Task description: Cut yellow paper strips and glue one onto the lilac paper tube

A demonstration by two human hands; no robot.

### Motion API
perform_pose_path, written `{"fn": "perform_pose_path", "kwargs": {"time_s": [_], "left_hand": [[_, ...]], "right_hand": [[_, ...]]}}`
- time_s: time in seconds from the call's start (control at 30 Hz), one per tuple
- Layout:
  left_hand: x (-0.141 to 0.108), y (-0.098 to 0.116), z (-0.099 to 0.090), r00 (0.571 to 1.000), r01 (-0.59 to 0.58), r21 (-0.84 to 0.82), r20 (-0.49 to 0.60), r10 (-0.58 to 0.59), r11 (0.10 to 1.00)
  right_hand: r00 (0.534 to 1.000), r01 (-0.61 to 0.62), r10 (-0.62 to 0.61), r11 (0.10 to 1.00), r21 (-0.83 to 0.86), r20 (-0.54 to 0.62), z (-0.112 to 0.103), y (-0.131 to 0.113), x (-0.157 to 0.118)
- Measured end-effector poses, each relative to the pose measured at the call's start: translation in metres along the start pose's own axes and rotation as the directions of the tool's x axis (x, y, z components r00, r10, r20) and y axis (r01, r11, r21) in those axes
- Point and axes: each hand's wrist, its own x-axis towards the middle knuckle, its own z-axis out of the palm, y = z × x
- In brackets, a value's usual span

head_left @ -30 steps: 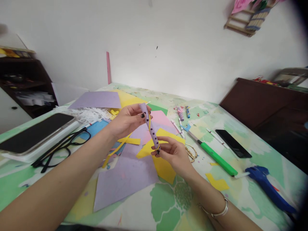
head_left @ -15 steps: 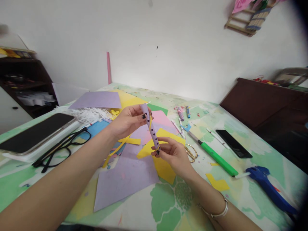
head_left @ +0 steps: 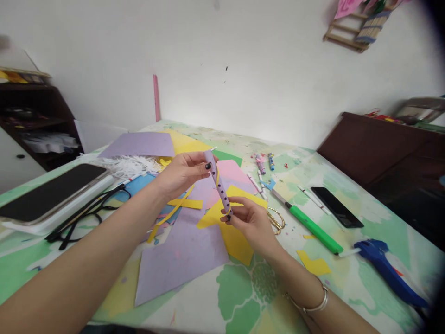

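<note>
Clock bearings read in the head view from the mid-length of the rolled tube, 12 at the top edge. Step in hand, as judged: a narrow yellow paper strip [head_left: 218, 175] is being wound or settled along a slim lilac paper tube with dark dots [head_left: 221, 189], held in the air between both hands above the cluttered tabletop. Leftmost, at about 9 o'clock, glasses with black plastic frames [head_left: 114, 191] lie beside a phone with a dark screen [head_left: 55, 190]. Left hand [head_left: 177, 176], 9 to 10 o'clock: narrow pinch, thumb and fingers closed on the tube's upper end. Below, at 7 o'clock, a flat lilac paper sheet [head_left: 181, 269]. Tube: long axis tilted, running from 11 o'clock down to 5 o'clock; upper end points to 11. Strip lies slantwise on its right flank and shows again near the lower end. Right hand [head_left: 252, 222], 4 o'clock: fingertips closed on that lower end. Next move, by judgement, calls for light tension on the strip, both ends steady and no crushing of the paper wall. Farther right, near 4 o'clock: gold-coloured metal scissor handles [head_left: 278, 227], then a blue plastic glue gun [head_left: 389, 269].
</note>
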Motion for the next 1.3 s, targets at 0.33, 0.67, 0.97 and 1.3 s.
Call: {"fn": "perform_pose_path", "kwargs": {"time_s": [0.33, 0.67, 0.97, 1.3], "left_hand": [[-0.001, 0.002, 0.001, 0.999, 0.021, 0.015, -0.027, -0.021, 1.000], [-0.003, 0.004, 0.007, 0.999, 0.037, 0.035, -0.012, -0.036, 0.999], [-0.004, 0.004, 0.008, 0.999, 0.052, 0.107, -0.018, -0.051, 0.993], [-0.003, 0.003, 0.010, 0.999, 0.044, 0.152, -0.004, -0.044, 0.987]], "right_hand": [[0.998, -0.052, 0.049, 0.995, 0.079, 0.045, -0.001, -0.003, 0.001], [0.990, -0.071, 0.062, 0.995, 0.069, 0.127, -0.001, 0.001, 0.002], [0.982, -0.048, 0.035, 0.997, 0.064, 0.185, -0.004, 0.000, 0.002], [0.983, -0.053, 0.034, 0.994, 0.100, 0.182, -0.005, -0.001, 0.003]]}}
